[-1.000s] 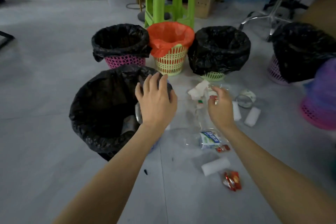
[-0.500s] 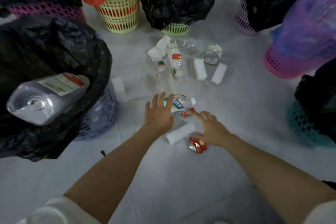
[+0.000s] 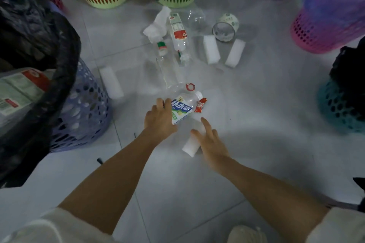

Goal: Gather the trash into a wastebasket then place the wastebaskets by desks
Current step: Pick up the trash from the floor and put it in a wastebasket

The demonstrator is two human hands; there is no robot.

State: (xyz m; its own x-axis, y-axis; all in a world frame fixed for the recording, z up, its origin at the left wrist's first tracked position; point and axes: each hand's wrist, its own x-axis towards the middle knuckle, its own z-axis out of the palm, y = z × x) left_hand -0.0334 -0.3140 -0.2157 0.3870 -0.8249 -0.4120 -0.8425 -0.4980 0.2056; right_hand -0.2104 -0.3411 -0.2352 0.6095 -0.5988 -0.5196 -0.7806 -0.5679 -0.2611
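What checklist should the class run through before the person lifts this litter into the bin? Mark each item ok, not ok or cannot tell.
1. Left hand has a grip on the labelled bottle: cannot tell; its fingers lie over the bottle's end, but a closed grip is not visible.
2. Right hand holds the white foam block: not ok; its fingers are spread over it, not closed.
3. Bottle cap is on: ok.
4. Black-lined bin at the person's left is open: ok; a bottle already lies inside.
5. Red wrapper is collected: not ok; it lies on the floor beside the bottle.
6. Other litter is cleared: not ok; bottles, blocks and a tape roll remain.
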